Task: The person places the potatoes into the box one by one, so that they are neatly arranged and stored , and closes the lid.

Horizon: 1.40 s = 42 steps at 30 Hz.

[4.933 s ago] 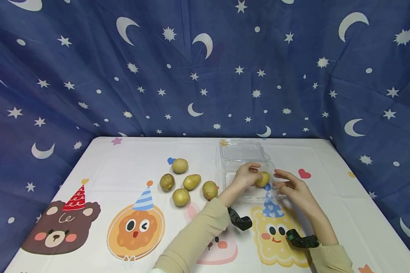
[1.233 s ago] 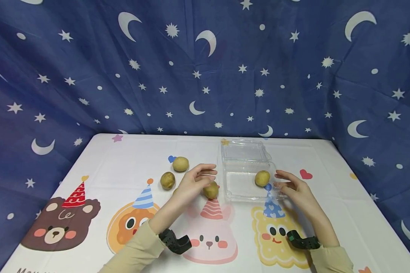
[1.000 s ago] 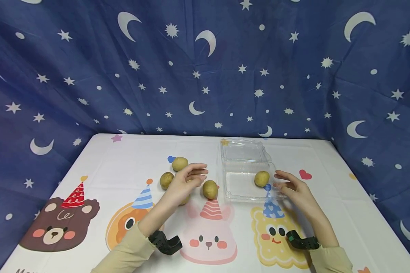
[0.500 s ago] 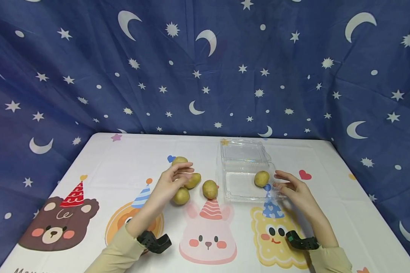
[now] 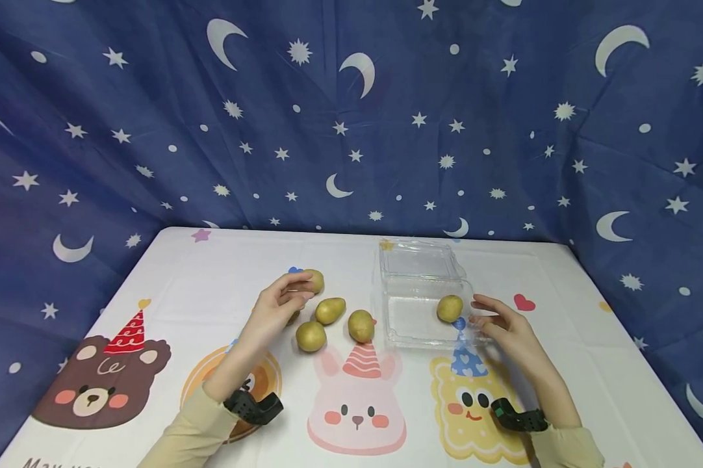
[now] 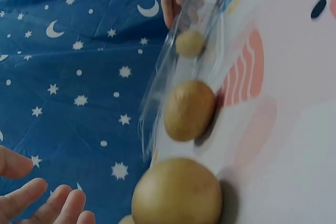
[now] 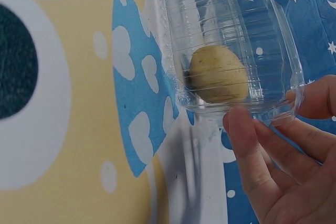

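Observation:
My left hand [image 5: 269, 311] hovers over the left side of a loose group of several potatoes, its fingers loosely bent around nothing. It partly hides one darker potato [image 5: 293, 318] and overlaps the rear potato [image 5: 315, 281]. In front of it lie a longish potato [image 5: 331, 311] and a round one [image 5: 311, 336]. Another potato [image 5: 361, 325] sits nearest the hinged clear plastic container [image 5: 412, 325], which stands with its lid folded back. Inside, at the right end, rests a single potato [image 7: 218, 73]. My right hand [image 7: 283, 166] pinches the container's right rim between thumb and fingers.
The table has a white cloth [image 5: 211, 273] printed with cartoon figures, including a bear [image 5: 106, 383] and a rabbit [image 5: 357, 409]. Behind it hangs a blue curtain [image 5: 293, 175] with moons and stars. The container's lid [image 5: 417, 259] lies toward the back edge.
My left hand has let go of a potato in the container and moved left, empty, across the group of potatoes. The right hand stays at the container's rim.

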Motion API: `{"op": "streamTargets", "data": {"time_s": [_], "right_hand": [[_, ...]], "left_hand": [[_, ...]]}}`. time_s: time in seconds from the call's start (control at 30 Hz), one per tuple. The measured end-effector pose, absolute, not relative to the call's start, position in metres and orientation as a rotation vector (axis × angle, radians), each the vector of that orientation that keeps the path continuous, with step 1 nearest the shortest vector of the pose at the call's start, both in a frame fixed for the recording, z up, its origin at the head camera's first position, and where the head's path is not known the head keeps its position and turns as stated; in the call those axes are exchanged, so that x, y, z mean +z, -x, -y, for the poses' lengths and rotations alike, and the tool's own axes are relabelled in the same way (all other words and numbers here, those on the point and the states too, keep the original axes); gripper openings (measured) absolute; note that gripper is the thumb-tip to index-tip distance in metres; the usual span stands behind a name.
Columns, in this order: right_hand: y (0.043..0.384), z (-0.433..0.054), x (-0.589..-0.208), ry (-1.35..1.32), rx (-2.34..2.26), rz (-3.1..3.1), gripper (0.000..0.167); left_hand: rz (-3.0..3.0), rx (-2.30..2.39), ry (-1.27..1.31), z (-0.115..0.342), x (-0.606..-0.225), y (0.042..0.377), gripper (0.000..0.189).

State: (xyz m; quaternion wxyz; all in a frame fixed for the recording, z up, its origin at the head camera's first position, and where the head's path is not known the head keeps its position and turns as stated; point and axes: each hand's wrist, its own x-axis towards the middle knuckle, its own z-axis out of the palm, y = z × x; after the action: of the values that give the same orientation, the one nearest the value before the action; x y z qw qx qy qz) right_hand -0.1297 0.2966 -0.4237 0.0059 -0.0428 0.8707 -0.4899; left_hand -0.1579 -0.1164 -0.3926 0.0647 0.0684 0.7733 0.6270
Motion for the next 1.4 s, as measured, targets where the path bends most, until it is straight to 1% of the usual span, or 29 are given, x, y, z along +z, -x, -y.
{"op": "streamTargets", "data": {"time_s": [0.5,0.97,1.2,1.4], "right_hand": [[0.129,-0.297,-0.423,0.089,-1.478,-2.737,0.049],[0.129,-0.298,-0.425,0.099,-1.472,-2.747,0.049],[0.129,-0.298,-0.425,0.114,-1.479,-2.753,0.048],[0.129,-0.298,-0.425,0.112,-1.477,-2.747,0.049]], "left_hand": [[-2.451,1.817,-0.114,0.14,-0.401,0.175,0.036],[-2.463,1.827,0.008,0.16,-0.415,0.187,0.038],[-2.454,1.738,0.086,0.168,-0.421,0.19,0.04],[-2.446,1.672,0.101,0.171,-0.426,0.192,0.042]]}}
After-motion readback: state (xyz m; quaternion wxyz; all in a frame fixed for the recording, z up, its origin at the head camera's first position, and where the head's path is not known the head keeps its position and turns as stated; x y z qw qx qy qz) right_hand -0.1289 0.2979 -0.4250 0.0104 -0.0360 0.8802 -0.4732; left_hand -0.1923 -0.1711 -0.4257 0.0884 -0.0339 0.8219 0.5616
